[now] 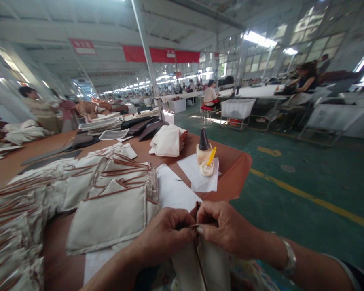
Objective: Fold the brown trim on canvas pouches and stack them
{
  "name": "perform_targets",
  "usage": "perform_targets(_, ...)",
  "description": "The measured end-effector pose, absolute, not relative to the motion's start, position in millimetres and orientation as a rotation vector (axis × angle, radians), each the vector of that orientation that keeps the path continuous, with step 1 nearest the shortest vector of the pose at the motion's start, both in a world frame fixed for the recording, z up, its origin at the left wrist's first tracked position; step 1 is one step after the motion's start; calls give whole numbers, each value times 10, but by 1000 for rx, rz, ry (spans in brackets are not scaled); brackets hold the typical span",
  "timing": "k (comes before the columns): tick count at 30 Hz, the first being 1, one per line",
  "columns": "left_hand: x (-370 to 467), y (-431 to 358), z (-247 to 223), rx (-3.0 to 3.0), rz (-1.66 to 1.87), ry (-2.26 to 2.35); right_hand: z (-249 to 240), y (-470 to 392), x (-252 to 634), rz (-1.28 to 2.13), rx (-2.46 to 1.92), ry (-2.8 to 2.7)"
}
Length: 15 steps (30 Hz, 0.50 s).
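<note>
Both my hands meet at the table's near edge, pinching the brown-edged seam of a cream fabric panel (pixel 214 258). My left hand (pixel 166 228) is closed on the seam from the left, thumb and forefinger pressed together. From the other side my right hand (pixel 227 228), with a silver bracelet on its wrist, grips the same edge, fingertips nearly touching the left ones. The panel hangs down below the hands, its brown edge running down the middle. Left of my hands lies a similar cream panel (pixel 109 218) with brown trim, on top of others.
Rows of stacked cream panels (pixel 15 218) cover the brown table (pixel 60 246). Beyond my hands stand a black-nozzled bottle (pixel 204 140) and a small pot (pixel 206 169) with a yellow brush (pixel 212 155), on white paper (pixel 197 186). A folded cream bundle (pixel 166 141) lies behind. Other people work farther off.
</note>
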<state>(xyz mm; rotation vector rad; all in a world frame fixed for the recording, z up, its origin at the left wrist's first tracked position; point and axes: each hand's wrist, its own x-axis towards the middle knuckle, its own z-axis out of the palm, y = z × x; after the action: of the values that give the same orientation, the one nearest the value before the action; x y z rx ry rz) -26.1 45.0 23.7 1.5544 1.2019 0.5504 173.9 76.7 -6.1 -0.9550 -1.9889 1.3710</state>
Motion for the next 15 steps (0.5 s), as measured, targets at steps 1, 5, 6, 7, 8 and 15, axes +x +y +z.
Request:
perform_targets(1,-251,438,233,1564,552,1226,-62,753,1730,1362,-970,-1978)
perform_targets(5,-227,399,227,1602,531,1308,-85,702,1707,1256,-885,-1966)
perform_targets(6,-226,393,229,1600,512,1320,-96,698,1709,1186,-816,-1976)
perform_targets(7,-227,389,232,1598,500,1327,-105,700,1716,1108,-724,-1993)
perform_targets(8,-229,384,232,1592,491,1325,-111,707,1729,1031,-618,-2021)
perform_targets(15,-208,297,146,1163,608,1087,-2,804,1889,565,-160,-2356)
